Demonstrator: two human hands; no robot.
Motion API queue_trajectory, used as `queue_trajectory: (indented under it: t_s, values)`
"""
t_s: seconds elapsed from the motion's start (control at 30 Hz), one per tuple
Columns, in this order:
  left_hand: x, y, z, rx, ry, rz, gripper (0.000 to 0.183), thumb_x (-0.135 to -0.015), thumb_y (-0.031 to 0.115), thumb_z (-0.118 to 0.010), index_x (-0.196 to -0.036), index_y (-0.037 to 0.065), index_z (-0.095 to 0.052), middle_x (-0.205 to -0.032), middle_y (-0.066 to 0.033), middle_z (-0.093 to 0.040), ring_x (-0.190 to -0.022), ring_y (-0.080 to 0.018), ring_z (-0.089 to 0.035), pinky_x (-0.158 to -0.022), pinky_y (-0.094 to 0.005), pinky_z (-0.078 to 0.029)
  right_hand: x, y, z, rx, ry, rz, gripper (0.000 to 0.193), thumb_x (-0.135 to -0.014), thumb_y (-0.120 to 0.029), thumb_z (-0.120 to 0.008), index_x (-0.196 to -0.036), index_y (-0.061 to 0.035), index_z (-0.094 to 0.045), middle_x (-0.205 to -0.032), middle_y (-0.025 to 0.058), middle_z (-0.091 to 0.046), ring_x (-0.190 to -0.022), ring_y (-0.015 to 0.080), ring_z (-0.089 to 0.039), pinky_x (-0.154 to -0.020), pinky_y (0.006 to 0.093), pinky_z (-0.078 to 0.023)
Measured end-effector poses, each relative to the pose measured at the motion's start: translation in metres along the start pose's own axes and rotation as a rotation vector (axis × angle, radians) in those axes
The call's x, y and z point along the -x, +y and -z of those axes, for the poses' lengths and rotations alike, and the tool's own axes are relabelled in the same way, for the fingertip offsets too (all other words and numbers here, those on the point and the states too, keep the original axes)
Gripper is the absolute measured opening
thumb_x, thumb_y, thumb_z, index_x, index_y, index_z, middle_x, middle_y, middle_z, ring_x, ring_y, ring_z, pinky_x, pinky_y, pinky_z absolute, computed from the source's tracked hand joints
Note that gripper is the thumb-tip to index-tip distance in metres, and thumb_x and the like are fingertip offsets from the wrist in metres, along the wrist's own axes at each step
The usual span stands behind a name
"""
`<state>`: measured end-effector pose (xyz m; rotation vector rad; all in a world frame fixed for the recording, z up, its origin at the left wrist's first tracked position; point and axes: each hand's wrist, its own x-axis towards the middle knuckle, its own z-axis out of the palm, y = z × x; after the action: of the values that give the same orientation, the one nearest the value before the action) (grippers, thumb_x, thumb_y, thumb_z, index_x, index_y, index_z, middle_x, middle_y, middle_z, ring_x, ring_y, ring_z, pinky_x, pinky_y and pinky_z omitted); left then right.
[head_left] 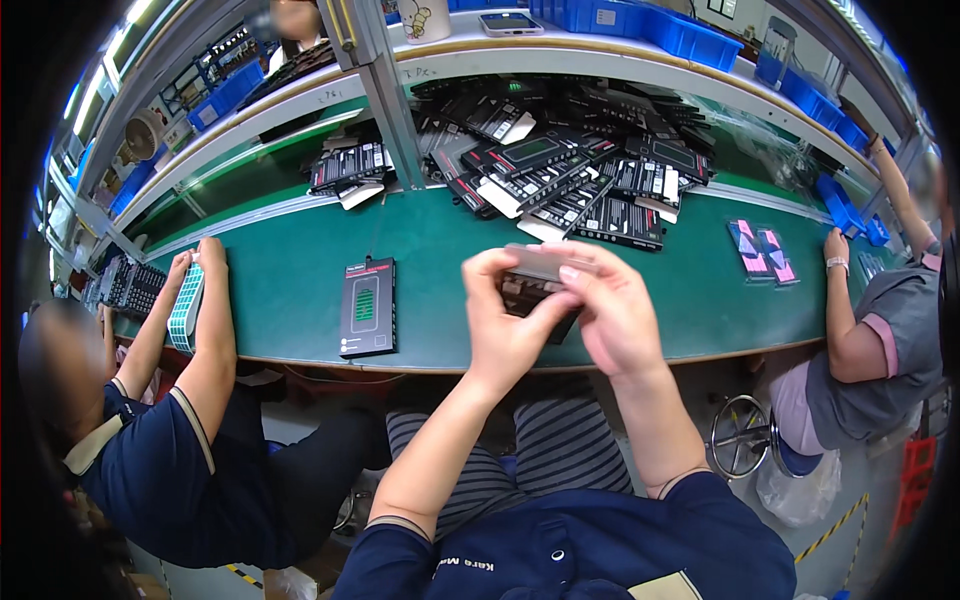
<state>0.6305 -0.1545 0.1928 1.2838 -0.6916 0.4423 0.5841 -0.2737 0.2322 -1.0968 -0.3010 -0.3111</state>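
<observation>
Above the front part of the green bench, both my hands are closed around a small dark box [528, 292] with a greyish flat top edge. My left hand [497, 325] grips its left side, fingers over the top and thumb underneath. On the right side, my right hand [618, 315] presses it with fingers and thumb. My fingers cover much of it, and its open or closed end cannot be made out. To the left of my hands, a black flat carton [368, 308] printed with a green battery picture lies face up on the bench.
A heap of black cartons [570, 165], several with white flaps out, fills the back of the bench [440, 275]. A smaller stack [350, 168] lies left of the metal post [388, 110]. Pink-and-clear packs [762, 252] lie right. Co-workers sit on both sides; the left one holds a sticker sheet [186, 305].
</observation>
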Motion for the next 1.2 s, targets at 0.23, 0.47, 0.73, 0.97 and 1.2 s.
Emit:
queue_trajectory:
  t_s: [0.23,0.47,0.73,0.97,1.2]
  values:
    - [-0.013,0.023,0.013,0.529,-0.086,0.238,0.027,-0.096,0.001,-0.061,-0.106,0.011,-0.039,-0.110,-0.0146,-0.064,-0.105,-0.0192,-0.060,-0.097,-0.0332,-0.045,0.002,0.021,0.014,0.356,-0.034,0.365,0.019,-0.095,-0.010,-0.066,-0.111,-0.0005,-0.067,-0.117,0.0116,-0.059,-0.110,0.0183,-0.057,-0.095,0.0299,-0.045]
    - [-0.012,0.028,0.011,0.538,-0.065,0.218,0.030,-0.095,-0.001,-0.060,-0.115,0.011,-0.040,-0.107,-0.0138,-0.064,-0.103,-0.0188,-0.061,-0.093,-0.0331,-0.047,0.008,0.017,0.005,0.209,0.003,0.306,0.019,-0.094,-0.003,-0.064,-0.112,0.0007,-0.062,-0.110,0.0097,-0.061,-0.105,0.0169,-0.059,-0.099,0.0318,-0.043]
    - [-0.009,0.019,0.008,0.348,0.004,0.103,0.020,-0.093,-0.004,-0.061,-0.104,0.006,-0.048,-0.108,-0.0120,-0.058,-0.099,-0.0151,-0.056,-0.089,-0.0268,-0.045,0.006,0.022,-0.005,0.128,0.115,0.352,0.013,-0.095,0.003,-0.059,-0.103,-0.0035,-0.051,-0.106,0.0140,-0.063,-0.099,0.0155,-0.061,-0.085,0.0274,-0.049]
    - [-0.010,-0.004,0.014,-0.009,0.004,-0.195,0.025,-0.085,-0.008,-0.071,-0.095,0.005,-0.051,-0.110,-0.0139,-0.058,-0.100,-0.0147,-0.056,-0.081,-0.0264,-0.048,0.004,0.034,0.005,0.392,0.096,0.531,0.022,-0.092,0.006,-0.064,-0.105,-0.0053,-0.050,-0.110,0.0160,-0.061,-0.097,0.0164,-0.061,-0.081,0.0251,-0.048]
    - [-0.011,0.027,0.040,0.375,0.152,0.665,0.058,-0.100,0.023,-0.060,-0.148,0.011,-0.030,-0.143,-0.0164,-0.044,-0.126,-0.0261,-0.049,-0.105,-0.0384,-0.040,0.026,0.048,0.016,0.958,0.051,0.833,0.047,-0.068,0.004,-0.082,-0.098,-0.0069,-0.048,-0.105,0.0149,-0.063,-0.096,0.0324,-0.065,-0.082,0.0431,-0.051]
